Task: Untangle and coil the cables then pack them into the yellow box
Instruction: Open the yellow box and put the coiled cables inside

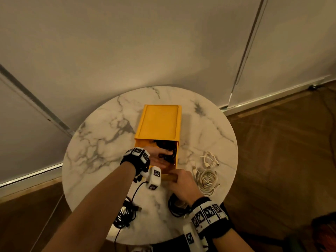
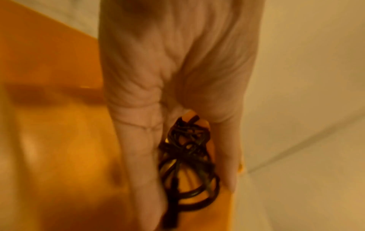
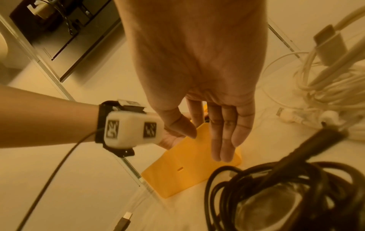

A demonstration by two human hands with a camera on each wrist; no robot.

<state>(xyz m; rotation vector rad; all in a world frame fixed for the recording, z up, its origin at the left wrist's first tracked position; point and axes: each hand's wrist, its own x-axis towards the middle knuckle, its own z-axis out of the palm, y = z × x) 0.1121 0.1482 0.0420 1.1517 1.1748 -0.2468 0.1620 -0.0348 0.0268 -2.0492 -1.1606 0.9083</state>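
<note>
A round white marble counter (image 1: pixel 101 142) with grey veins stands on dark wood flooring, close to pale wall panels split by thin metal strips. One yellow box (image 1: pixel 159 122) sits near the middle, its drawer (image 1: pixel 170 176) pulled out toward the person. Two coiled white cables (image 1: pixel 207 179) lie just right of the drawer, apart from each other. Two black bundles rest at the near edge: a loose black tangle (image 1: pixel 124 215) on the left and a black coil (image 1: pixel 177 206) on the right, partly under the right wrist. A third black cable bundle (image 2: pixel 187 156) is inside the drawer. The left hand (image 1: pixel 158 158) reaches into the drawer, its grip closed around that bundle, thumb and fingers flanking the loops. The right hand (image 3: pixel 199 75) is released, fingers (image 3: pixel 225 137) straight and together, laid on the drawer's front panel, thumb at its top edge
</note>
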